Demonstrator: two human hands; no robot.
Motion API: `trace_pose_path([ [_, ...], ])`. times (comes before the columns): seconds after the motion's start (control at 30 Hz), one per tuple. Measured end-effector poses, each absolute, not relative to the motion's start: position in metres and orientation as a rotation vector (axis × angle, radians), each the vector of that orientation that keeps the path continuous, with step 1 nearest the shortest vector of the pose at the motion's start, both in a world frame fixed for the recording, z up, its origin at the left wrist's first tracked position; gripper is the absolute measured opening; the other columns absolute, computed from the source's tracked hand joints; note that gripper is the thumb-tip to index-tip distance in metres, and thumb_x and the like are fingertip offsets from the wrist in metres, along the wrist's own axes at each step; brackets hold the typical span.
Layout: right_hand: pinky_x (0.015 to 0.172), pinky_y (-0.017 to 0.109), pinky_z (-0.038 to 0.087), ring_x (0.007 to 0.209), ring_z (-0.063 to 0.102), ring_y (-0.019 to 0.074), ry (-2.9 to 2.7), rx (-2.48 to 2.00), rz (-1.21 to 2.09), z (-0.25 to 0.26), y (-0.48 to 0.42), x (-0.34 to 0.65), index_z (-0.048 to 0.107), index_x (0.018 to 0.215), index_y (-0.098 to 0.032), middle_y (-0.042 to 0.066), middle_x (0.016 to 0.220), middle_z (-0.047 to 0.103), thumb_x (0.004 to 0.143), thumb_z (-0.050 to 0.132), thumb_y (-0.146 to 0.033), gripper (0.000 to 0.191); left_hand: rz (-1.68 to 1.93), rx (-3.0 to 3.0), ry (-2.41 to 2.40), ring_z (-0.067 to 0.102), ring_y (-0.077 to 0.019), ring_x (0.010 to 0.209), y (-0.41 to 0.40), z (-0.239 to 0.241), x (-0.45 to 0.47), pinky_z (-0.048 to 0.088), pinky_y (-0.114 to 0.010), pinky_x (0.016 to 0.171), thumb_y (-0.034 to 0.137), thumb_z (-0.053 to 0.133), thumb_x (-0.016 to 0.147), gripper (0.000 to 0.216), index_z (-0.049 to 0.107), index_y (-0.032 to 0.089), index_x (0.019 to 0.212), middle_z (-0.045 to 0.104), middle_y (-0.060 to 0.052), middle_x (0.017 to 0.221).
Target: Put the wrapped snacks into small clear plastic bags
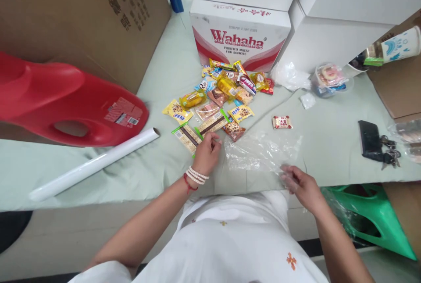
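My right hand (301,184) pinches the edge of a clear plastic bag (263,149) that lies flattened on the cloth-covered table. My left hand (208,153), with white beads and a red string at its wrist, is closed with bent fingers beside the bag's left edge; what it holds, if anything, I cannot make out. Just past its fingertips lies a green-edged snack bar (213,123), and a second snack bar (187,137) is to the left. Behind them spreads a pile of small wrapped snacks (226,87). One small red-and-white packet (282,122) lies apart, beyond the bag.
A Wahaha water carton (241,37) stands behind the snacks. On the left are a red jug (88,103), a white roll (95,164) and a large cardboard box (79,19). To the right lie a plastic tub (330,83), a black case (370,140) and keys (391,155).
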State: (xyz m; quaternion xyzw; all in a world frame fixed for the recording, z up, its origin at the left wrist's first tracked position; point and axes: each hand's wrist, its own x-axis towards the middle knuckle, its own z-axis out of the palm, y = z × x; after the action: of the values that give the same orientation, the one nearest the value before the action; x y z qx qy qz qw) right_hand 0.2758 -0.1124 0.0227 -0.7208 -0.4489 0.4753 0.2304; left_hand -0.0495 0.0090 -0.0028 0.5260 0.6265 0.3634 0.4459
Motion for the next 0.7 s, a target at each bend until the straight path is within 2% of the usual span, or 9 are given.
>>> trace_pose_path([
  [0.13,0.055,0.029,0.050,0.053,0.057,0.0154,-1.326,-1.977,1.414,0.041,-0.123,0.272,0.068,0.092,-0.022,-0.001,0.068,0.064,0.083,0.070,-0.055,0.035,0.965,1.449,1.625,0.057,-0.0167,0.070,0.004,0.009,-0.047,0.047,-0.031,0.068,0.029,0.059,0.090,0.017,0.054,0.020,0.104,0.062,-0.003,0.090],
  [0.23,0.056,0.029,0.049,0.050,0.056,0.0155,-1.287,-1.998,1.273,0.053,-0.116,0.266,0.062,0.087,-0.023,-0.002,0.061,0.061,0.085,0.069,-0.055,0.033,1.164,1.838,1.570,0.063,-0.0238,0.097,-0.015,0.029,-0.035,0.050,-0.040,0.089,0.032,0.063,0.092,0.023,0.059,0.020,0.111,0.064,-0.010,0.109],
  [0.3,0.056,0.029,0.048,0.050,0.056,0.0161,-1.255,-1.973,1.235,0.054,-0.110,0.260,0.060,0.085,-0.024,-0.002,0.060,0.060,0.086,0.068,-0.057,0.034,1.165,2.219,1.252,0.061,-0.0282,0.118,-0.030,0.036,-0.023,0.041,-0.050,0.110,0.031,0.066,0.090,0.028,0.063,0.026,0.118,0.066,-0.011,0.124],
  [0.37,0.056,0.030,0.048,0.051,0.057,0.0167,-1.240,-1.938,1.223,0.051,-0.108,0.253,0.059,0.085,-0.024,-0.002,0.060,0.061,0.087,0.068,-0.059,0.035,0.989,2.448,0.961,0.056,-0.0298,0.132,-0.036,0.033,-0.011,0.026,-0.057,0.121,0.025,0.066,0.090,0.039,0.064,0.033,0.127,0.064,-0.009,0.136],
  [0.4,0.057,0.030,0.048,0.052,0.057,0.0168,-1.231,-1.932,1.206,0.049,-0.108,0.250,0.059,0.084,-0.025,-0.002,0.061,0.061,0.087,0.067,-0.059,0.036,0.880,2.479,0.938,0.056,-0.0300,0.134,-0.034,0.028,-0.006,0.023,-0.059,0.122,0.021,0.064,0.090,0.046,0.062,0.035,0.133,0.064,-0.009,0.139],
  [0.47,0.058,0.030,0.049,0.053,0.058,0.0173,-1.197,-1.952,1.163,0.042,-0.112,0.246,0.059,0.085,-0.025,-0.002,0.062,0.062,0.087,0.068,-0.060,0.037,0.682,2.427,1.075,0.061,-0.0296,0.125,-0.021,0.015,-0.001,0.029,-0.058,0.118,0.014,0.059,0.090,0.055,0.057,0.030,0.143,0.068,-0.012,0.130],
  [0.57,0.059,0.031,0.049,0.053,0.058,0.0185,-1.127,-1.989,1.101,0.031,-0.122,0.240,0.057,0.086,-0.026,-0.002,0.061,0.061,0.087,0.066,-0.062,0.038,0.547,2.296,1.223,0.067,-0.0276,0.103,-0.001,0.006,0.000,0.044,-0.048,0.101,0.012,0.052,0.092,0.044,0.065,0.022,0.132,0.071,-0.011,0.103],
  [0.63,0.059,0.031,0.047,0.053,0.057,0.0187,-1.175,-2.010,1.017,0.024,-0.126,0.232,0.055,0.085,-0.026,-0.002,0.060,0.060,0.089,0.063,-0.061,0.036,0.620,2.207,1.212,0.066,-0.0260,0.097,-0.001,0.013,0.004,0.047,-0.042,0.092,0.020,0.051,0.096,0.027,0.070,0.021,0.115,0.069,-0.010,0.098],
  [0.7,0.061,0.030,0.045,0.057,0.056,0.0185,-1.297,-2.019,0.885,0.018,-0.126,0.221,0.054,0.083,-0.025,-0.001,0.063,0.061,0.091,0.060,-0.056,0.032,0.709,2.102,1.160,0.064,-0.0250,0.095,-0.012,0.027,0.016,0.050,-0.039,0.086,0.036,0.055,0.097,0.024,0.066,0.020,0.112,0.067,-0.010,0.102],
])
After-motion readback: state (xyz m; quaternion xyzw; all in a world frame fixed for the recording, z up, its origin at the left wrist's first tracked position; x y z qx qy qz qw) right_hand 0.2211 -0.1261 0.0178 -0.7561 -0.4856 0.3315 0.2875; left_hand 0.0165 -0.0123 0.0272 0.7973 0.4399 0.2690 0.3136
